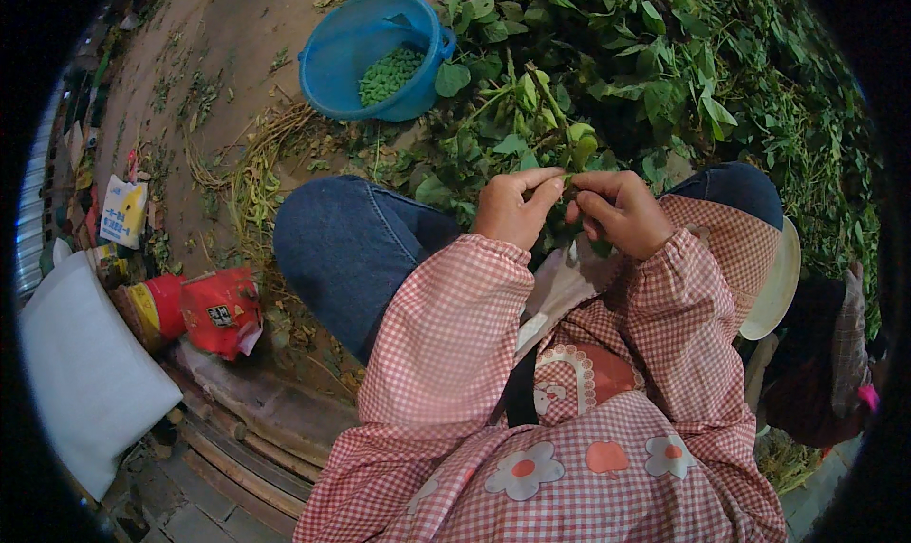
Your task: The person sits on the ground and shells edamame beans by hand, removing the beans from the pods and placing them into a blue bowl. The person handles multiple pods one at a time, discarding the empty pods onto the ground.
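Note:
My left hand (518,205) and my right hand (620,212) meet at the fingertips above my lap. Between their thumbs and forefingers is a small green bean pod (567,180), mostly hidden by the fingers. Just beyond, a cut bean plant stem (546,96) carries pale green pods (582,144) and leaves. A blue plastic basin (324,80) stands ahead to the left, tilted towards me in the view. Green shelled beans (390,77) lie in its bottom.
A large heap of leafy bean plants (662,66) spreads ahead and right. Dry stalks (274,144) litter the dirt ground (213,37). At left lie a red packet (222,314), a white-and-yellow bag (124,212) and a white foam-like slab (92,372). A pale round dish (772,287) is beside my right knee.

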Demonstrator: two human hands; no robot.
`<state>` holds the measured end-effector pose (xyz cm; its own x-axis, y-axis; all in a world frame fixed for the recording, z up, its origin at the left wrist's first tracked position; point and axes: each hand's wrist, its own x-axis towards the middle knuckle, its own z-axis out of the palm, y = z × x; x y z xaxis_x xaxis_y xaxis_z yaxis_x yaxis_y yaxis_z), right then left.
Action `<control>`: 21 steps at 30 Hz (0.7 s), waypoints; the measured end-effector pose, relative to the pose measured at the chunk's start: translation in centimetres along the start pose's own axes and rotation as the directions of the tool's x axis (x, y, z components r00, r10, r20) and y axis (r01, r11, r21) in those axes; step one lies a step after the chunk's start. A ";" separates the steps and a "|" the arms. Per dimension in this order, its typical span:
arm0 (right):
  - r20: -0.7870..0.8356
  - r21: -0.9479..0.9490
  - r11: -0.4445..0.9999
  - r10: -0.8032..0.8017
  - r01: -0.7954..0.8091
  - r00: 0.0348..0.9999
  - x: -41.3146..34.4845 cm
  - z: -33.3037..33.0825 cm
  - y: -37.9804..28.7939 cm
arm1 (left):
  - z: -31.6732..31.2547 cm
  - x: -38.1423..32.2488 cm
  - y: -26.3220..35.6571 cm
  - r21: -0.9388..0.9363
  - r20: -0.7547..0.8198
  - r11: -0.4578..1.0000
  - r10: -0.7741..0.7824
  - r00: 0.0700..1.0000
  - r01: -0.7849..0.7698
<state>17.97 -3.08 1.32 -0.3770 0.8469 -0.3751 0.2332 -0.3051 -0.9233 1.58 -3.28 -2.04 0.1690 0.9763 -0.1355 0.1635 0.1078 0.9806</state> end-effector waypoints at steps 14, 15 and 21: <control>0.083 -0.104 0.995 0.009 -0.001 0.996 -0.2 -0.1 -0.2 | 1.3 0.0 0.0 0.149 -0.093 0.987 -0.053 0.994 0.067; 0.072 -0.075 0.997 0.016 -0.011 0.997 -0.2 -0.1 -0.3 | 1.3 0.0 -0.1 0.146 -0.080 0.984 -0.088 0.993 0.099; -0.225 -0.167 0.986 -0.037 -0.001 0.974 -0.5 -1.6 -0.4 | 0.9 0.0 0.0 0.025 -0.034 0.985 -0.171 0.985 0.172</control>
<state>19.52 -2.63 2.03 -0.1743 0.9336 -0.3129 0.3802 -0.2293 -0.8960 2.42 -3.47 -2.16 0.1053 0.9494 -0.2959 0.2145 0.2689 0.9390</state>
